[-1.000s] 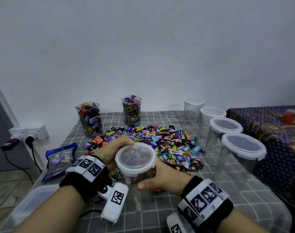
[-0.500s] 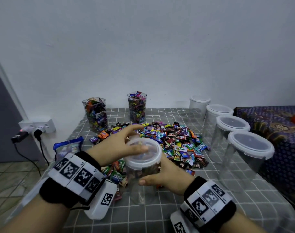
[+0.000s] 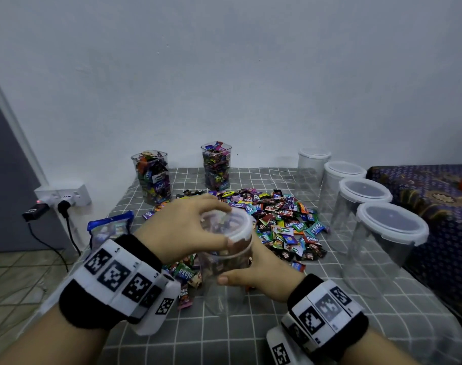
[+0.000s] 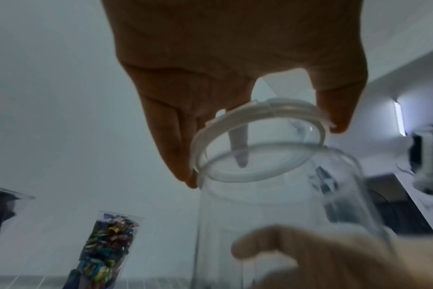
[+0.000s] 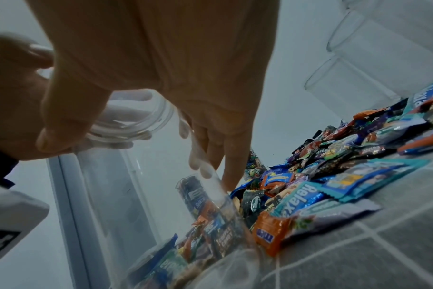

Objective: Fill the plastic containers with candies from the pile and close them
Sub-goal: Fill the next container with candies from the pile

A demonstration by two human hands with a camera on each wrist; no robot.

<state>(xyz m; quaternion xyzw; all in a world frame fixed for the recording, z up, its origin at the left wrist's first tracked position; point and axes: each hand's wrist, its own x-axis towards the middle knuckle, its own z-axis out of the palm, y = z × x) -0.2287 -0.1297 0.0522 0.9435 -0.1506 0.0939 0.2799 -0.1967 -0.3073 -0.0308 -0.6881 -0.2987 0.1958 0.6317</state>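
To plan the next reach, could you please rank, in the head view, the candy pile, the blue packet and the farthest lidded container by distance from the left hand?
From the left hand:
1. Candy pile, just right, beyond.
2. Blue packet, on its left.
3. Farthest lidded container, back right, near the wall.

A: The head view looks forward and down from above, taking in the checked table [image 3: 251, 338], the candy pile [image 3: 279, 219] and the wall behind.

B: The left wrist view sits very near the left hand [image 4: 235, 64], looking up past it at the lid [image 4: 257, 136].

A: The right wrist view looks low across the table. All three share the clear container [image 3: 224, 283].
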